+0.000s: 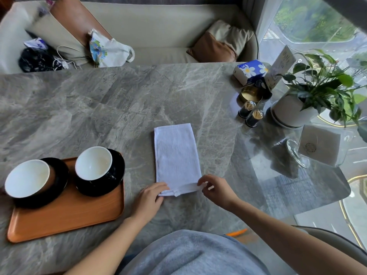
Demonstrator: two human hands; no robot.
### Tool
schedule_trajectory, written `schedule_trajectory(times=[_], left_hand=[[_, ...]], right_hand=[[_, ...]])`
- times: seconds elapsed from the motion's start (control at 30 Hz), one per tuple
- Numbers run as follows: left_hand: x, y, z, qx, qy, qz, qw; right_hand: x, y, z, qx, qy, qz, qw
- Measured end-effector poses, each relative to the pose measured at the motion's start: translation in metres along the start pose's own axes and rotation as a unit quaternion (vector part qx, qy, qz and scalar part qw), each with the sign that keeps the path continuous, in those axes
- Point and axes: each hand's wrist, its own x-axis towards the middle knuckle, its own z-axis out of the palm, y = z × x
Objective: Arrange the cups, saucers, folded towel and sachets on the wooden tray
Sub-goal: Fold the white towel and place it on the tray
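A white towel (pixel 175 155) lies folded into a long strip on the grey marble table, its near end toward me. My left hand (pixel 149 199) pinches the near left corner of the towel. My right hand (pixel 216 188) pinches the near right corner, lifting that edge slightly. To the left sits the wooden tray (pixel 65 217). On its far part stand two black saucers (pixel 59 175) (pixel 117 171), each with a cup, white inside: one at the left (pixel 26 178), one beside it (pixel 93 163). I see no sachets.
At the right of the table stand a potted plant (pixel 297 108), a blue tissue box (pixel 251 71), a brass tin (pixel 250 94), two toothpick holders (pixel 250 114), and a glass napkin holder (pixel 317 147). A sofa with cushions and bags runs along the far side.
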Motion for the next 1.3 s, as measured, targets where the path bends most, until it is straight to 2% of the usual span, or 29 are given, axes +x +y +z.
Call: schedule_trajectory(times=[0.27,0.37,0.53,0.77,1.13,1.3], left_hand=[[0.005,0.003,-0.011,-0.067,0.035,-0.112,0.991],[0.01,0.003,-0.015,-0.081,0.028,-0.119,0.989],[0.018,0.008,-0.024,-0.118,0.025,-0.108,0.987],[0.022,0.005,-0.029,-0.178,0.009,-0.127,0.976],[0.006,0.004,-0.024,-0.242,-0.07,-0.144,0.957],[0.002,0.006,-0.019,-0.299,-0.05,-0.176,0.937]], right_hand=[[0.004,0.007,0.005,0.014,0.033,0.003,0.999],[0.009,0.004,0.004,0.007,0.054,-0.002,0.999],[0.014,-0.003,-0.001,0.075,0.085,0.011,0.994],[0.013,-0.002,0.003,0.024,0.045,0.007,0.999],[0.012,-0.001,0.003,0.06,0.042,0.017,0.997],[0.012,-0.008,0.006,0.097,0.029,0.026,0.995]])
